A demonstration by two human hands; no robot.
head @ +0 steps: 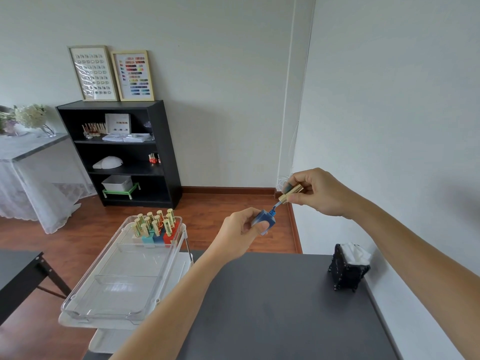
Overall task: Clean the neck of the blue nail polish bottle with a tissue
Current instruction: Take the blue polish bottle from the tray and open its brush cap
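My left hand grips the blue nail polish bottle, held up in the air beyond the far edge of the dark table and tilted to the right. Its threaded neck is bare. My right hand pinches the gold cap just above and right of the neck, and the brush stem still reaches down into the bottle's mouth. White tissues stick out of a black holder at the table's right side, below my right forearm.
A dark grey table fills the foreground. Left of it, a clear tray on a white cart carries several gold-capped polish bottles. A black shelf unit stands at the far wall; the right wall is close.
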